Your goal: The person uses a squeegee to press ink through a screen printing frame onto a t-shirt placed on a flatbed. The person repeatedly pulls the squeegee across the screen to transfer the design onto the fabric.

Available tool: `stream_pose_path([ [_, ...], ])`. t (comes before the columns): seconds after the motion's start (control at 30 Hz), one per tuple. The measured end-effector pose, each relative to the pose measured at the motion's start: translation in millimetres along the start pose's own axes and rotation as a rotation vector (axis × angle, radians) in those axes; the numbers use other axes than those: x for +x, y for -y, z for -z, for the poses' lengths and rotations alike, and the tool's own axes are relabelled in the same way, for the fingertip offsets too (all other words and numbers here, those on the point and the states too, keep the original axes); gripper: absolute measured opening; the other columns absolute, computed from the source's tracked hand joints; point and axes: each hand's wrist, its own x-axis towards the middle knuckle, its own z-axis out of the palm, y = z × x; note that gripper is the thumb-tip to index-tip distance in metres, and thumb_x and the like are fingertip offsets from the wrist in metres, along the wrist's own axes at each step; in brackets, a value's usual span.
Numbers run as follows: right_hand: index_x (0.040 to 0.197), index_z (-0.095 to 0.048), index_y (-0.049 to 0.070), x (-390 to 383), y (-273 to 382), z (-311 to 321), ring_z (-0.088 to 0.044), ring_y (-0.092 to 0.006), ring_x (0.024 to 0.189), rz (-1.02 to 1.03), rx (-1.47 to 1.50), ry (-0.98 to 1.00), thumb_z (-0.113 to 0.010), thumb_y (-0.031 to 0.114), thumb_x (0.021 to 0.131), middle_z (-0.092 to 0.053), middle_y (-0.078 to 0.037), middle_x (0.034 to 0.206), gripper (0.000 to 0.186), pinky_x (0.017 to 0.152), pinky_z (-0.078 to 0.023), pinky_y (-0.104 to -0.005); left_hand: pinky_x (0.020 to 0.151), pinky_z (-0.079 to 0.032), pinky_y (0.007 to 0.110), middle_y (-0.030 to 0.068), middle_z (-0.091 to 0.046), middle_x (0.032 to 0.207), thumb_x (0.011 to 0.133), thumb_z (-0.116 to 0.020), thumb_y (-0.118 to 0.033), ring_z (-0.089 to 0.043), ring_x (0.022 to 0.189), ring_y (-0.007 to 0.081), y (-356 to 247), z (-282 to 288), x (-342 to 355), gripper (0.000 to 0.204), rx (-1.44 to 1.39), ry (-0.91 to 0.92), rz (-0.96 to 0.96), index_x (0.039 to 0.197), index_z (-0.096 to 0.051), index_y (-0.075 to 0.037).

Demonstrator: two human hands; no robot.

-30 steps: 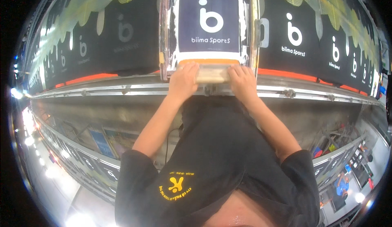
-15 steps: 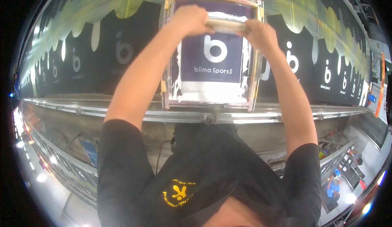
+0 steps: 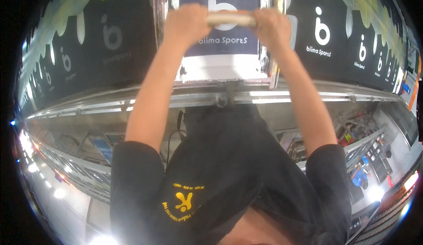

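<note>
My left hand point(image 3: 187, 24) and my right hand point(image 3: 273, 27) are closed around the two ends of a pale squeegee point(image 3: 231, 19). Beneath it is a screen-printing frame point(image 3: 278, 0), partly cut off by the top edge of the picture. The squeegee lies across the dark mesh point(image 3: 227, 46), over the middle of a round white logo with white lettering below. A band of white ink point(image 3: 224, 63) covers the near end of the screen. My hands hide parts of the frame's sides, and the squeegee's blade cannot be made out.
Black shirt-shaped fabric pieces point(image 3: 125, 57) with logos lie in a long row on both sides, paler prints on the left, brighter white on the right point(image 3: 324, 53). A metal rail point(image 3: 269, 97) runs along the table's near edge. Far right, a person in blue point(image 3: 359, 176) is seen.
Both hands have drawn the squeegee toward me, from above the logo onto it. The whole view has shifted, so the frame now sits higher in the picture.
</note>
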Motion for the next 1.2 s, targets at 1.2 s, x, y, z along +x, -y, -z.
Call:
stream_pose_path([
  [1.2,0.120,-0.071,-0.001,-36.0,-77.5,12.8,-0.063,-0.0103,0.068,-0.933,0.755,-0.107,-0.075,0.037,0.102,-0.070,-0.004,0.084,0.042,0.063,-0.050,-0.0265,0.082,-0.057,0.051,0.0119,-0.077,0.094,0.085,-0.076,-0.062,-0.074,0.094,0.0361,50.8,64.7,117.5,0.052,-0.040,-0.022,-0.299,0.096,-0.077,-0.011],
])
